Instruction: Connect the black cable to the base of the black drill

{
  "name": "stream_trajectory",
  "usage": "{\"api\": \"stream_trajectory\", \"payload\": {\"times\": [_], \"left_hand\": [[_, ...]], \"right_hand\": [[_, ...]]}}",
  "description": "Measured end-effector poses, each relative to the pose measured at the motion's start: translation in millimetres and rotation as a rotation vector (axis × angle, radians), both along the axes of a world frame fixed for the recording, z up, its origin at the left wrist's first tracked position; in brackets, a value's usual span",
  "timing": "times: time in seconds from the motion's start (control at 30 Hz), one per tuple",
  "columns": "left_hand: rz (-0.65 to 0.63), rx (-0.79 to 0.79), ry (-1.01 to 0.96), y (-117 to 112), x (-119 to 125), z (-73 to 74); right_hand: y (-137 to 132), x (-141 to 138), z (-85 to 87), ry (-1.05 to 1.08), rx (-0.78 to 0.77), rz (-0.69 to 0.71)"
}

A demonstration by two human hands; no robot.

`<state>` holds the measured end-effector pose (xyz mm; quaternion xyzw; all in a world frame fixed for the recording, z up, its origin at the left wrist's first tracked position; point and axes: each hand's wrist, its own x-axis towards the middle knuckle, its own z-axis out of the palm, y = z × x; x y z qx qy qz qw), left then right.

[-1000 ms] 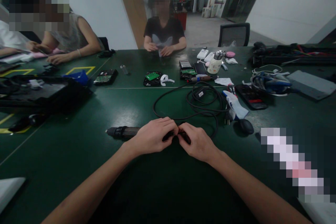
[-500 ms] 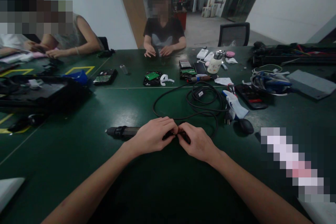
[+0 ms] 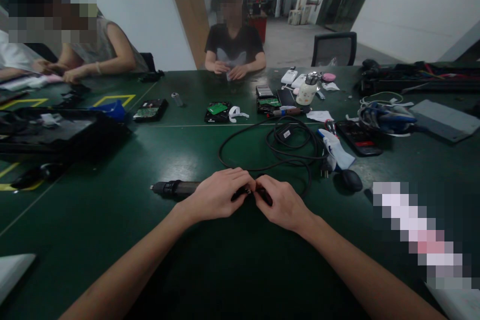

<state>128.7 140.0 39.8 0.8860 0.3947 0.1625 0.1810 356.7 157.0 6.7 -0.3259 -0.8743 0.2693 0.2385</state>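
Co-worker's hand (image 3: 222,67): drawn inward since before, beyond cord (image 3: 287,134).
Driver (image 3: 180,188): lies nearside-left of cord.
Left hand (image 3: 227,192): curls closed around driver.
Right hand (image 3: 279,201): pinches closed, nearside of cord; cannot tell on what.

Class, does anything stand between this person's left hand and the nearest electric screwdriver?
Nothing visible does: the left hand curls over the back part of the electric screwdriver. The loops of black cable lie farther off.
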Motion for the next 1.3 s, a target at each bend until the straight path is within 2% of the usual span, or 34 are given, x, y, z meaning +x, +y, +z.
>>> {"api": "stream_trajectory", "payload": {"times": [0.37,0.6,0.87,1.07,1.3], "left_hand": [[0.01,-0.024,0.007,-0.9,0.6,1.6],[0.036,0.041,0.072,1.4,0.7,-6.2],[-0.008,-0.003,0.01,-0.8,-0.3,-0.2],[0.006,0.076,0.097,1.6,1.1,-6.4],[-0.028,0.036,0.041,-0.5,0.5,-0.4]], "right_hand": [[0.2,-0.3,-1.8,-0.021,0.021,-0.004],[1.0,0.3,-0.9,0.0,-0.011,0.011],[0.2,-0.3,-2.2,-0.012,0.028,-0.008],[0.3,-0.2,-1.0,-0.01,0.009,-0.001],[0.5,-0.3,-1.9,-0.022,0.015,0.001]]}}
